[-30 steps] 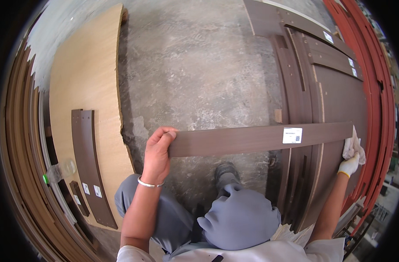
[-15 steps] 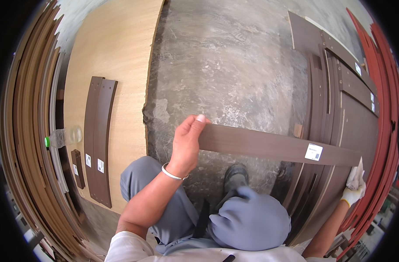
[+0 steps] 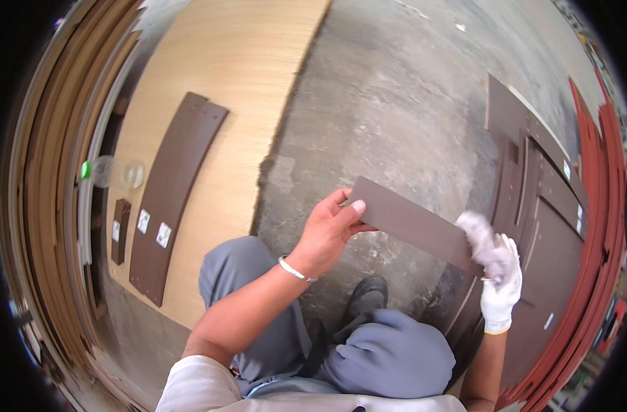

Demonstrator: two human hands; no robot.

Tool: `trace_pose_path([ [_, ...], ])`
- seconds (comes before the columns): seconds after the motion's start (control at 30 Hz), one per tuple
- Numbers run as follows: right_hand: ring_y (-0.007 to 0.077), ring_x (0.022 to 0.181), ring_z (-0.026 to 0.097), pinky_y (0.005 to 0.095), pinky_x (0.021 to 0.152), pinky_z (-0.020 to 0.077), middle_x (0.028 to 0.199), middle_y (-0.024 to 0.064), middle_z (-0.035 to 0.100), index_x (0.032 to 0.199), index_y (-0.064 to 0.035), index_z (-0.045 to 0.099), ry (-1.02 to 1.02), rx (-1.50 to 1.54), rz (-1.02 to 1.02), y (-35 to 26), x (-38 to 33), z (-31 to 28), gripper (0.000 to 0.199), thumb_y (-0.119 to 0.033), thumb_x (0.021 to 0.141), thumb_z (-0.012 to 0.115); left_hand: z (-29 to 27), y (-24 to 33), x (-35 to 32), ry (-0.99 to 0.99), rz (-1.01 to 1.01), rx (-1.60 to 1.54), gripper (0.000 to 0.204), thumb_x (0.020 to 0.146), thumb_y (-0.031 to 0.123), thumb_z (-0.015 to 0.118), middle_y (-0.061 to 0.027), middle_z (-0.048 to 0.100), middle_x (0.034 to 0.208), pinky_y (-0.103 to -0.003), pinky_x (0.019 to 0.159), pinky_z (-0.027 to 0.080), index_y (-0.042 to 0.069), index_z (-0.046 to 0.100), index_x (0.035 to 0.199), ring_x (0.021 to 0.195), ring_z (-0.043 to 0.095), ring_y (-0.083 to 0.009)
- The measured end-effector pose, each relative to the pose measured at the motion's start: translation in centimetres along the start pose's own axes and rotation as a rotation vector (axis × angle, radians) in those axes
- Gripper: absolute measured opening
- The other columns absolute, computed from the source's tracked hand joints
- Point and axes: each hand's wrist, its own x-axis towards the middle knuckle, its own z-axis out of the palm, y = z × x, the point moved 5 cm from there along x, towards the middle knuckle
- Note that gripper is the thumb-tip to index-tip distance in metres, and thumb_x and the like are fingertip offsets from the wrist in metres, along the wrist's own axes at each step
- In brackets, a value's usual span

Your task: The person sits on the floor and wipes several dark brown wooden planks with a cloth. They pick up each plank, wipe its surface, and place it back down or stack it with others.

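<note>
From here I can see the bare left hand (image 3: pixel 332 228) pinching one end of a brown board (image 3: pixel 415 223), thumb on top, fingers underneath. The gloved right hand (image 3: pixel 502 292) has its fingers curled round a crumpled cloth (image 3: pixel 488 247) by the other end; I can't tell how firmly it presses. The board is held tilted above the concrete floor (image 3: pixel 389 103), between a pale sheet (image 3: pixel 241 103) and some dark panels (image 3: pixel 553 254). Two brown strips (image 3: pixel 179 192) lie side by side on the sheet, reaching near its bottom edge; a short brown piece (image 3: pixel 120 240) and a green-capped bottle (image 3: pixel 105 172) sit by its left edge. Red beams (image 3: pixel 612 178) run beyond the panels.
</note>
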Motion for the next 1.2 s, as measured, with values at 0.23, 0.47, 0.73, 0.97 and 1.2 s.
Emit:
trace_pose_path([
  [0.23,0.0088,0.074,0.062,0.0261,0.065,0.0508,0.093,0.0017,0.069,0.12,-0.0056,0.066,-0.751,0.728,0.496,1.8,3.9,4.0,0.033,0.0,0.088,0.066,-7.8,2.9,2.4,0.453,0.15,-0.103,0.026,0.107,0.026,0.054,-0.0117,0.066,0.109,-0.041,0.084,0.059,0.001,0.056,0.111,0.094,0.067,-0.0207],
  [0.47,0.0088,0.075,0.063,0.0262,0.063,0.051,0.096,0.0026,0.072,0.124,-0.0038,0.064,-0.695,0.814,0.476,-6.5,6.2,9.9,0.042,-0.001,0.084,0.076,-8.3,7.8,1.0,0.505,0.355,-0.007,0.044,0.104,0.028,0.058,-0.015,0.064,0.119,-0.04,0.089,0.053,-0.005,0.05,0.132,0.105,0.064,-0.0238],
  [0.73,0.0136,0.072,0.065,0.0316,0.063,0.0535,0.098,0.0063,0.072,0.125,-0.0024,0.062,-0.235,1.008,0.532,-22.5,19.0,21.8,0.035,-0.011,0.093,0.075,-4.4,3.3,-3.3,0.494,0.357,1.115,0.11,0.084,0.019,0.078,-0.0351,0.042,0.145,-0.044,0.11,0.045,-0.008,0.003,0.159,0.134,0.05,-0.0422],
  [0.97,0.0169,0.078,0.065,0.034,0.066,0.053,0.099,0.0063,0.069,0.119,0.0008,0.065,-0.314,1.341,0.641,-28.8,16.2,29.6,0.029,-0.006,0.092,0.074,-18.3,12.4,-10.5,0.675,0.316,1.441,0.079,0.073,0.016,0.078,-0.0237,0.053,0.126,-0.049,0.101,0.048,-0.005,0.04,0.14,0.122,0.053,-0.0432],
  [1.2,0.0342,0.126,0.061,0.0507,0.11,0.049,0.139,0.0166,0.061,0.143,-0.0004,0.051,-0.417,1.87,0.898,-18.9,8.9,26.9,0.05,-0.018,0.098,0.065,-27.0,8.1,-18.5,0.72,0.427,1.658,0.065,0.073,0.018,0.08,-0.0211,0.052,0.118,-0.047,0.101,0.044,-0.003,0.051,0.129,0.114,0.049,-0.0399],
])
